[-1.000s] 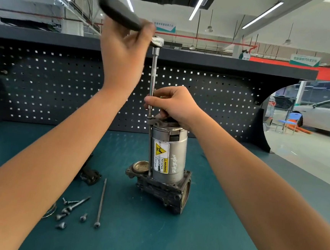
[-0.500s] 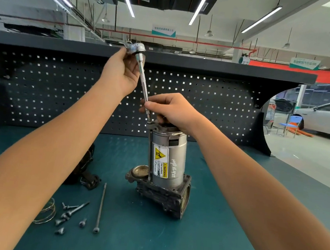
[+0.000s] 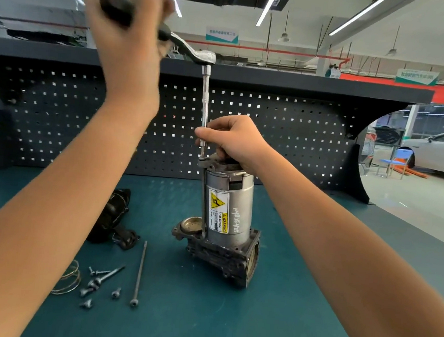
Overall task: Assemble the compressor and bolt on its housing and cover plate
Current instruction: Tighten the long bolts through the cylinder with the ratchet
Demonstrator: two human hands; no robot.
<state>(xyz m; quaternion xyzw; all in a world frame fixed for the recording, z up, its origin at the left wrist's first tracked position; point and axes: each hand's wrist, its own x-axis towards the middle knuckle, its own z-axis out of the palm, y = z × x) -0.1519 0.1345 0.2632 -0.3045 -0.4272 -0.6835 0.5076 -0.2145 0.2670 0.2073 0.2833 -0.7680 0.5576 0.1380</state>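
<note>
Above the upright silver cylindrical compressor [image 3: 226,211] mid-bench, the left hand [image 3: 127,39], blurred, seemingly grips the black-handled chrome ratchet [image 3: 184,47] while the right hand [image 3: 235,142] pinches its extension, tightening a long housing bolt; next, another swing.

A yellow-and-white warning label [image 3: 218,211] is sitting on the silver motor cylinder [image 3: 234,209] of the compressor; it is showing a black hazard triangle and the words "WARNING" and "Hot surface", with smaller print too fine to read. Beside it, white handwriting [image 3: 235,220] is running down the cylinder, possibly beginning "MP", but it is staying illegible.
</note>
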